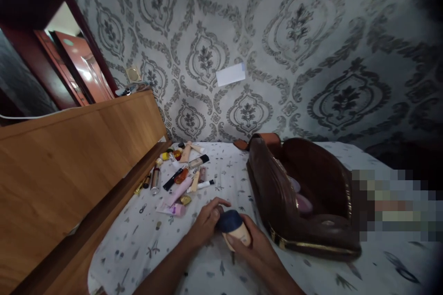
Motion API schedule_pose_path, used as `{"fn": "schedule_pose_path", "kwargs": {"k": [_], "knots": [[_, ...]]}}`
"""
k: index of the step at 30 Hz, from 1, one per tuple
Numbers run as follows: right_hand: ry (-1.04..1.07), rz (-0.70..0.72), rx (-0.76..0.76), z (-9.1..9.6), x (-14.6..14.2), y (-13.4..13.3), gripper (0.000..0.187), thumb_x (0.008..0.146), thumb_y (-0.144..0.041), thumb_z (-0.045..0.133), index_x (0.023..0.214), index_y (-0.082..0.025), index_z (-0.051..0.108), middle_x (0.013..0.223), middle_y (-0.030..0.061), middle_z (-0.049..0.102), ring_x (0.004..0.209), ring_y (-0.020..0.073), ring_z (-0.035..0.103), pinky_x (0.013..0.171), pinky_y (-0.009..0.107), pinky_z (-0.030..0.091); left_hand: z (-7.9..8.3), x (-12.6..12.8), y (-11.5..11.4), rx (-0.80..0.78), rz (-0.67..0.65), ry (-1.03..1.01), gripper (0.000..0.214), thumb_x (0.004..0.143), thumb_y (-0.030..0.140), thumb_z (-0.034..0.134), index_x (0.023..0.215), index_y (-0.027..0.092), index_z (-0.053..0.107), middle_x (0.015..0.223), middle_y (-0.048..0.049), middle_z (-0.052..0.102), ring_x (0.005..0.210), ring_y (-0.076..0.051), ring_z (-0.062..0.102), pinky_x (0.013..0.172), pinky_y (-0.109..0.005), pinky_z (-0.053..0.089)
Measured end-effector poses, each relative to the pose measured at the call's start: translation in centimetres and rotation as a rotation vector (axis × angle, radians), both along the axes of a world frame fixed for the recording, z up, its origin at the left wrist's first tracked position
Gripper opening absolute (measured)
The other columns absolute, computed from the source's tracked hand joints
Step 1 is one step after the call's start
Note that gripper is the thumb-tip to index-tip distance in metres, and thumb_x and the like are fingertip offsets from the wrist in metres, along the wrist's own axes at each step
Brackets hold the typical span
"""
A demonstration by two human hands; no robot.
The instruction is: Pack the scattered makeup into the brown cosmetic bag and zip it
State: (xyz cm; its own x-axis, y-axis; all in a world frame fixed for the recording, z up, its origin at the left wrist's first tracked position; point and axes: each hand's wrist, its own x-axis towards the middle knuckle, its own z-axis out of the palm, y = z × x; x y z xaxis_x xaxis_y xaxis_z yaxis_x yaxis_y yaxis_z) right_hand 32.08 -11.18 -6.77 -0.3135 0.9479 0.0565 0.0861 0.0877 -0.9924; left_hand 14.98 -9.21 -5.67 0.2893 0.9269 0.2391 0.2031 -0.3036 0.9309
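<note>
The bottle (239, 236) has a smooth, rounded cream body and a broad dark-blue cap (231, 221); small marks show on its side, too blurred to read. It is held above the patterned cloth (134, 244), tilted, between the two hands and just left of the brown bag (265, 193). The right hand (254, 245) is clamped around the body, thumb across the near face. The left hand (206, 221) is beside the cap, index finger extended past it; whether its thumb and other fingers are closed on anything cannot be told.

Materials: the bag is dark, glossy and leather-like, curved in outline, gaping open, with gold-toned zip edging — pink items (303, 203) show inside. The cloth is white, printed with small grey motifs and lightly creased. Left of the bag lie slim tubes, clear and amber containers, and a crinkled gold piece (186, 200). The wooden panel (86, 143) is flat and grained — the wallpaper (207, 55) carries grey medallions.
</note>
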Motion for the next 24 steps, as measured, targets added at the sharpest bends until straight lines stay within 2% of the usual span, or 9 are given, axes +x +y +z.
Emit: {"fn": "schedule_pose_path", "kwargs": {"k": [4, 8, 12, 15, 20, 24], "knots": [[0.044, 0.041, -0.005, -1.5, 0.0, 0.5, 0.05, 0.075, -0.047, 0.065, 0.115, -0.019, 0.053, 0.1, 0.0079, 0.07, 0.092, 0.0265, 0.066, 0.079, 0.035, 0.051, -0.2, -0.4, 0.3, -0.075, 0.043, -0.049, 0.082, 0.084, 0.083, 0.029, 0.107, 0.012, 0.063, 0.066, 0.0021, 0.044, 0.054, -0.012, 0.038, 0.051, -0.024, 0.029], [0.096, 0.05, -0.002, -1.7, 0.0, 0.7, 0.048, 0.074, -0.046, 0.067, 0.111, -0.02, 0.053, 0.098, 0.0072, 0.069, 0.089, 0.0254, 0.065, 0.077, 0.033, 0.051, 0.2, -0.2, 0.2, -0.053, 0.114, 0.059, 0.077, 0.087, 0.08, 0.028, 0.096, 0.015, 0.068, 0.066, -0.0001, 0.048, 0.06, -0.014, 0.044, 0.056, -0.025, 0.035], [0.208, 0.11, -0.017, -0.3, -0.2, -0.1, 0.047, 0.071, -0.05, 0.069, 0.104, -0.02, 0.053, 0.093, 0.0042, 0.065, 0.085, 0.0225, 0.062, 0.076, 0.032, 0.048, 0.5, -0.1, -0.3, -0.069, 0.148, 0.13, 0.074, 0.087, 0.079, 0.028, 0.091, 0.017, 0.068, 0.075, -0.0031, 0.058, 0.073, -0.019, 0.052, 0.069, -0.029, 0.042], [0.347, 0.121, -0.083, 0.7, -0.4, -0.8, 0.053, 0.062, -0.05, 0.075, 0.1, -0.021, 0.053, 0.089, 0.0007, 0.062, 0.081, 0.0191, 0.058, 0.073, 0.029, 0.045, 0.2, -0.2, -0.4, -0.094, 0.185, 0.161, 0.067, 0.09, 0.074, 0.029, 0.092, 0.019, 0.068, 0.082, -0.0037, 0.064, 0.08, -0.021, 0.056, 0.076, -0.031, 0.045], [0.497, 0.121, -0.123, 2.3, -0.1, -1.4, 0.057, 0.054, -0.049, 0.082, 0.093, -0.021, 0.053, 0.087, -0.002, 0.061, 0.081, 0.0163, 0.058, 0.071, 0.026, 0.043, -1.2, -0.7, 0.4, -0.151, 0.143, 0.117, 0.064, 0.088, 0.073, 0.035, 0.089, 0.018, 0.067, 0.083, -0.0057, 0.068, 0.081, -0.024, 0.061, 0.077, -0.035, 0.049], [0.504, 0.133, -0.032, 5.3, 1.2, -1.8, 0.054, 0.057, -0.042, 0.085, 0.098, -0.022, 0.055, 0.095, -0.0003, 0.066, 0.092, 0.0185, 0.063, 0.081, 0.028, 0.046, -2.0, -1.2, 0.5, -0.252, 0.24, 0.15, 0.059, 0.076, 0.077, 0.05, 0.088, 0.023, 0.071, 0.08, -0.0064, 0.07, 0.085, -0.03, 0.065, 0.072, -0.039, 0.053]]}}
